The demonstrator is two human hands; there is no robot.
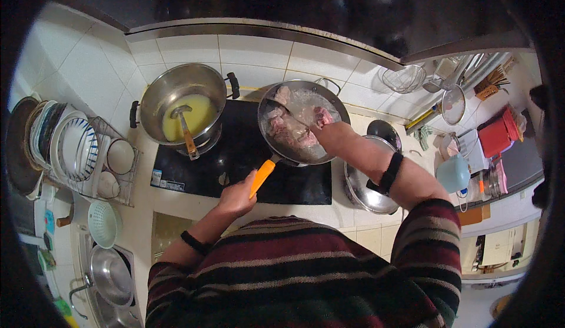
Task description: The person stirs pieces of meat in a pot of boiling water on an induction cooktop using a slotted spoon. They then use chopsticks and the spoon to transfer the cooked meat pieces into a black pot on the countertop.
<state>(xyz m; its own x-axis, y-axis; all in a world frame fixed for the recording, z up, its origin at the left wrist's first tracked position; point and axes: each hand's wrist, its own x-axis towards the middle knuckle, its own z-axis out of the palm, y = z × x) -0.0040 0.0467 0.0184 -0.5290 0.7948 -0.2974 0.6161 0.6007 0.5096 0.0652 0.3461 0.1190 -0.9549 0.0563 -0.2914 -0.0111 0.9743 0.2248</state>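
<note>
A wok (339,102) sits on the right part of the black cooktop, holding chunks of pale and reddish meat (279,127) in cloudy, foamy liquid. Its orange handle (263,177) points towards me, and my left hand (236,199) is closed around it. Over the wok's right side, my right hand (331,139) grips a cooking utensil (289,112) that reaches down among the meat. The utensil's grip is hidden by the hand, and its far end lies partly in the liquid.
A steel pot (152,96) with yellowish liquid and a wooden-handled ladle (187,136) stands left on the cooktop (238,151). Right of it lies a large steel lid or pan (375,195). A dish rack (128,186) and sink (132,261) are left; a range hood (265,27) overhangs.
</note>
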